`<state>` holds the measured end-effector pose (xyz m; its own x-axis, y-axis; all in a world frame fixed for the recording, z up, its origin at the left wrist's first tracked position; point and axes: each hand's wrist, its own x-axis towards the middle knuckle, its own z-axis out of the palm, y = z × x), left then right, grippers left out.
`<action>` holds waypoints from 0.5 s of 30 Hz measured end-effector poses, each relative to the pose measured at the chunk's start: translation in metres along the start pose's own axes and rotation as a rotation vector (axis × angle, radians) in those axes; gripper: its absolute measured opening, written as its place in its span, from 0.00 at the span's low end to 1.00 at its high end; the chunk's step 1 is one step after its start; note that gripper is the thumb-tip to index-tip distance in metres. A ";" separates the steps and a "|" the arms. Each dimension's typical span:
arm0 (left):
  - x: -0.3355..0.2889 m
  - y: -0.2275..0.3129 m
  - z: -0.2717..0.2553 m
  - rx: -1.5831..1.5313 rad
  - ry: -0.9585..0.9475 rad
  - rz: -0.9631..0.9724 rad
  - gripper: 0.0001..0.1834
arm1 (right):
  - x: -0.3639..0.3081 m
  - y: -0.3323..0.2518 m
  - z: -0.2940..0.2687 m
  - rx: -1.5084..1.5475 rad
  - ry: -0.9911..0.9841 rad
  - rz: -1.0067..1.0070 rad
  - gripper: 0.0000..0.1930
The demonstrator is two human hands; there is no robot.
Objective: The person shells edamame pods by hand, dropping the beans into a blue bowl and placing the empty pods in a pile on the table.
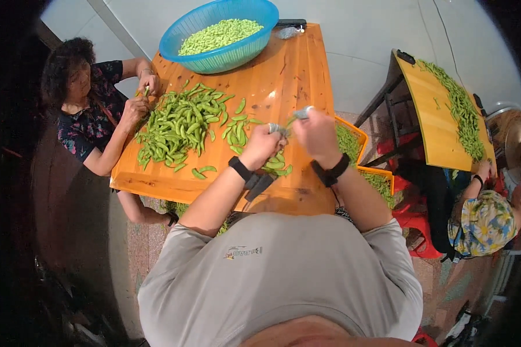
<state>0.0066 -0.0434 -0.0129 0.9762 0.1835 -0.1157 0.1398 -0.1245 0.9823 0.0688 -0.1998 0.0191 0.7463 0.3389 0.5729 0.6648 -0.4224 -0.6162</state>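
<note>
Over the wooden table (260, 191), my two hands are close together, with pale grey coverings on some fingertips. My left hand (261, 149) is closed, but its fingers hide whatever is in it. Beside it, my right hand (318, 137) is closed in a pinch, slightly blurred, with a bit of green pod (291, 122) showing at its fingertips. Several green bean pods (236, 133) lie just left of my left hand, and more pods (276, 166) lie partly under it. A large heap of pods (176, 124) spreads over the table's left side.
A blue basin (214, 65) of shelled green beans (221, 36) stands at the table's far end. At the left edge, a co-worker (92, 104) handles a pod. Orange crates (362, 141) of greens are to the right. Another person (483, 222) sits by a second table (431, 127) with pods.
</note>
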 end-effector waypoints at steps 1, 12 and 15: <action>-0.002 0.002 -0.008 -0.229 -0.068 -0.141 0.09 | 0.002 0.002 -0.013 -0.004 0.004 0.000 0.07; -0.024 0.038 -0.059 -0.519 0.028 -0.153 0.08 | -0.019 0.031 -0.128 -0.808 -0.363 -0.290 0.04; -0.023 0.024 -0.074 -0.513 0.103 -0.149 0.09 | 0.002 -0.040 -0.139 -0.189 -0.295 -0.617 0.09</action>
<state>-0.0250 0.0211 0.0241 0.9271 0.2609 -0.2692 0.1511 0.3971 0.9052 0.0390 -0.2989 0.1200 0.2311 0.7653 0.6007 0.9719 -0.2098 -0.1066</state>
